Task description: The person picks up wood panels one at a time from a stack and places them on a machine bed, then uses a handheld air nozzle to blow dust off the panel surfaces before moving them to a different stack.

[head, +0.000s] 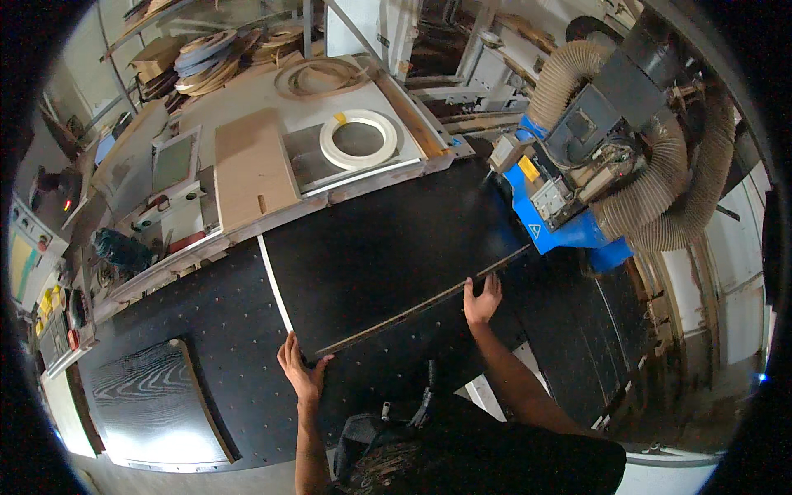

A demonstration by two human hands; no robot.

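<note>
A large black panel (383, 266) lies on a black table with small holes (241, 371), one end reaching a blue machine housing (550, 229). The panel's left edge is white and its near edge shows raw brown board. At the near left corner rests my left hand (303, 374), fingers on the white edge and thumb by the near edge. Farther right, my right hand (484, 300) has its fingers and thumb against the near edge, beside the machine. Both hands touch the panel from the edge, and neither is closed around it.
A dark wood-grain panel (154, 402) lies at the left of the table. Behind stands a bench with a brown board (253, 167), a white roll of edge banding (359, 139) and stacked coils (204, 62). Ribbed hoses (643, 198) hang at the right.
</note>
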